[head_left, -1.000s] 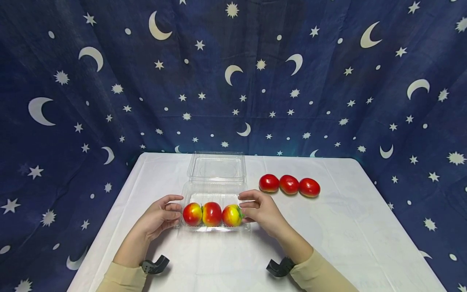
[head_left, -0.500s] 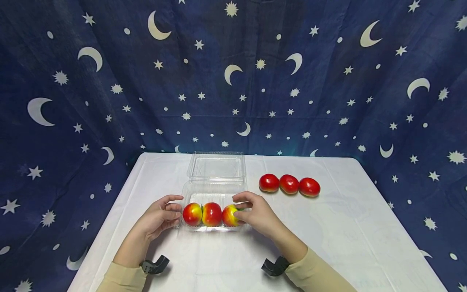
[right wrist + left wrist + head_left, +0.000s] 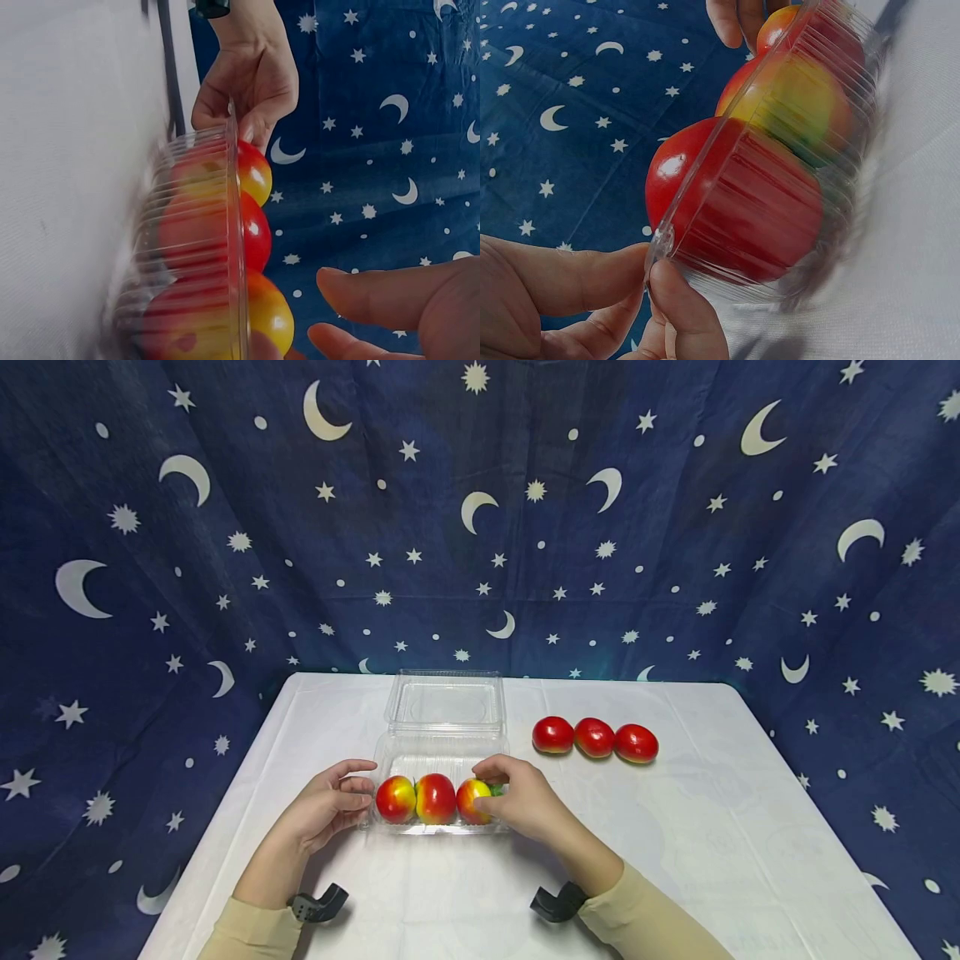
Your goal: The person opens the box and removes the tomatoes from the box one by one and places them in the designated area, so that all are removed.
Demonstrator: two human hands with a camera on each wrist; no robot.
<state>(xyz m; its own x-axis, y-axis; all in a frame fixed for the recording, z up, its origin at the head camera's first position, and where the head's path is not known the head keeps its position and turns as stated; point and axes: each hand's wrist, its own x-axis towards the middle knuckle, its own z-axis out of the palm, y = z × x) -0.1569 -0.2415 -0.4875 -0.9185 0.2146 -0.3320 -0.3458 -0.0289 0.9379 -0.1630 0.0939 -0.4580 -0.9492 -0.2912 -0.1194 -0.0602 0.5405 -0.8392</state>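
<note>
A clear plastic clamshell container lies on the table with its lid folded back. Three red-and-yellow apples stand in a row along its near side: the left apple, the middle apple and the right apple. My left hand pinches the rim at the container's left end; thumb and finger meet on the edge in the left wrist view. Round the right apple, my right hand has its thumb on the near side and fingers behind, partly hiding it. The index finger stands off the fruit.
Three glossy red oval fruits sit in a row on the white tablecloth, right of the container. A dark blue curtain with moons and stars hangs behind the table. Each wrist wears a black mount.
My right hand has moved left from the container's right end onto the right apple, which has shifted slightly left. The left hand keeps its place on the rim.
</note>
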